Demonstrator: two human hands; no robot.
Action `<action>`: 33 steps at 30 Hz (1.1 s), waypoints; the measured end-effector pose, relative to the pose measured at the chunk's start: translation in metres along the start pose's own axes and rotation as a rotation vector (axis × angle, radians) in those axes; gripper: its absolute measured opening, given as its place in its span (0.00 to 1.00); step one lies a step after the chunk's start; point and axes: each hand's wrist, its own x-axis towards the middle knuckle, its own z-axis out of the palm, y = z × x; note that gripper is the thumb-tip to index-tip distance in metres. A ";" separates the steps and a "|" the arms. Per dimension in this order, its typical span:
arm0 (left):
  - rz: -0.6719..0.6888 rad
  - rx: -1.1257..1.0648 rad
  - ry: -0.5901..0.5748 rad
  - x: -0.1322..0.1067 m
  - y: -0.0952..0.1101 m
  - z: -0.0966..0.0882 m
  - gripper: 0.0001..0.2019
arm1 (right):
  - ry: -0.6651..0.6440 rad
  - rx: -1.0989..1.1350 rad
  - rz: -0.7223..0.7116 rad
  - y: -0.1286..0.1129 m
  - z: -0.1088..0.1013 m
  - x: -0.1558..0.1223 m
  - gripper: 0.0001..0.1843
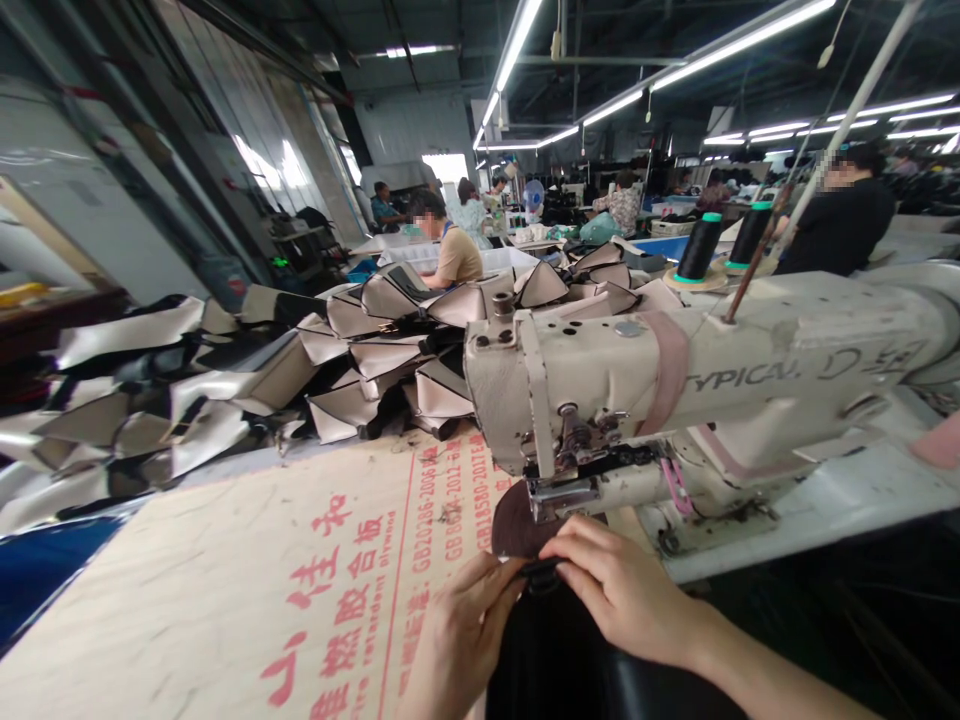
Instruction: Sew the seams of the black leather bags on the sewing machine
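Both hands pinch the edge of a black piece of material just in front of a sewing machine. My left hand is closed on its left side, thumb and fingers pressed together. From the right, my right hand grips the same edge, its fingertips close to my left ones. A dark brown rounded piece lies just beyond the fingers, partly under the machine's head; whether it is joined to the black material I cannot tell. The lower part of the black material drops out of view.
A printed plywood board spreads to the left. Behind it lie heaped beige and black sewn pieces. Two black thread spools stand behind the machine. A person in a tan shirt sits beyond the heap; another in black is at right.
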 end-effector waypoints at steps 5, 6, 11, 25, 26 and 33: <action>-0.005 0.052 0.040 -0.001 -0.002 0.003 0.14 | 0.007 -0.037 0.022 0.007 0.010 0.003 0.09; 0.035 0.078 0.034 -0.002 -0.004 0.004 0.15 | 0.012 -0.037 0.023 0.008 0.011 0.003 0.09; 0.114 0.190 0.047 -0.006 -0.008 0.009 0.17 | 0.040 -0.041 0.044 0.005 0.014 0.004 0.11; -0.253 -0.115 -0.001 0.001 0.006 0.000 0.12 | 0.009 -0.058 -0.028 0.009 0.018 0.006 0.11; -0.275 -0.167 -0.017 -0.004 0.006 0.000 0.13 | 0.019 -0.060 -0.040 0.009 0.018 0.005 0.10; -0.473 -0.347 -0.017 -0.033 0.004 0.007 0.18 | 0.020 -0.121 -0.091 0.012 0.016 0.001 0.09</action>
